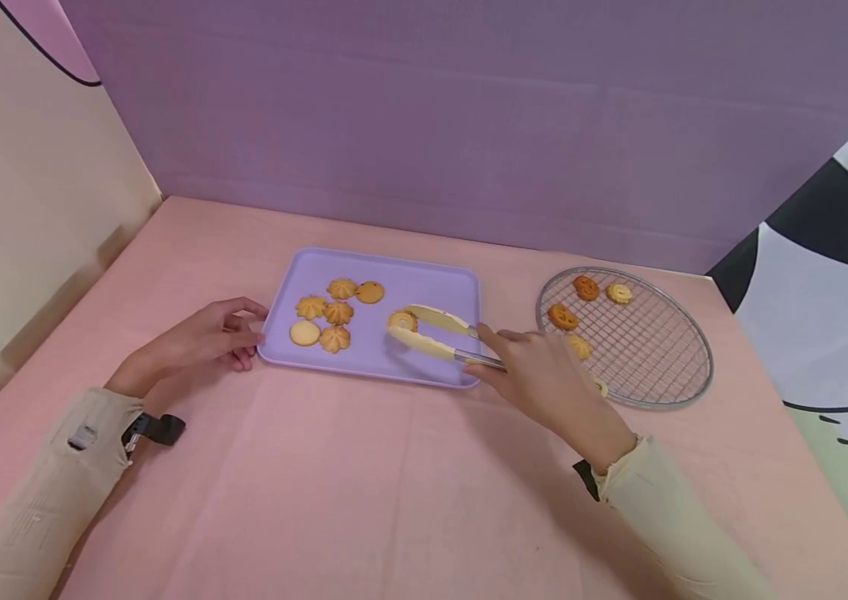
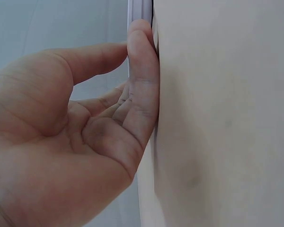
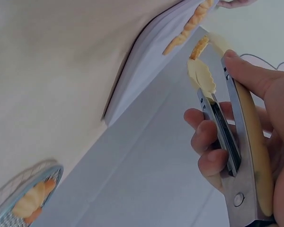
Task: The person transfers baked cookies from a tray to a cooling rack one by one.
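Observation:
My right hand (image 1: pixel 544 375) grips a pair of tongs (image 3: pixel 248 142) with cream tips and metal arms. Between the tips is a round ridged cookie (image 1: pixel 402 322), held over the right half of the purple tray (image 1: pixel 424 279). At the tray's left edge, my left hand (image 1: pixel 207 335) pinches the rim with thumb and fingers, seen close in the left wrist view. Several cookies lie grouped on the tray's left half, among them a swirled cookie (image 1: pixel 337 313), a smooth pale round cookie (image 1: pixel 305 333) and a speckled round cookie (image 1: pixel 370 292).
Right of the tray lies an oval wire rack (image 1: pixel 664 342) with several cookies at its left side, including a brown pretzel-shaped cookie (image 1: pixel 563 316) and a pale cookie (image 1: pixel 620 292). My right hand partly hides one. A purple wall (image 1: pixel 431 125) stands behind the pink tabletop (image 1: pixel 319 483).

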### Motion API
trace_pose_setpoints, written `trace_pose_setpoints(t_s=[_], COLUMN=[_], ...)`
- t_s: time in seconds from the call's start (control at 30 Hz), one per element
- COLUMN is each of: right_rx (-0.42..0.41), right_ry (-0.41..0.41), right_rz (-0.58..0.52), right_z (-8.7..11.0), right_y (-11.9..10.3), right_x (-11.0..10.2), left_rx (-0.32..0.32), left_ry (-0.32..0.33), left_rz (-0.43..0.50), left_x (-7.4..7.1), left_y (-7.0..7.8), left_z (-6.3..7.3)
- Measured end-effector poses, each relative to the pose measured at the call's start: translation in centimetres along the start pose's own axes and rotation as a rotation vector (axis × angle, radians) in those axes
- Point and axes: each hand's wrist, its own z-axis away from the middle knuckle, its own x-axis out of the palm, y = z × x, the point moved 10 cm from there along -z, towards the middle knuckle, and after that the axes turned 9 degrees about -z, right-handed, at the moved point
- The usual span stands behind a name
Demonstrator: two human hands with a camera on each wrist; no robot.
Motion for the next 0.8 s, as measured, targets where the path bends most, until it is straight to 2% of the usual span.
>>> trace_pose_setpoints(t_s=[0.43,0.63,0.8], right_rx=[-0.046,-0.036,0.007], right_ry=[0.144,0.214,0.227], right_rz=[0.003,-0.007,0.017], right_z=[3.9,5.8,7.3], right_y=[2.0,3.0,4.5], right_x=[-3.1,-4.6,-5.3], left_rx=[0.003,0.006,0.008], left_ry=[0.001,-0.001,0.000], left_rz=[0.022,0.023,0.019], left_x=[0.0,0.1,0.0], left_y=[-0.2,-0.2,-0.1], left_z=[-0.2,-0.1,-0.1])
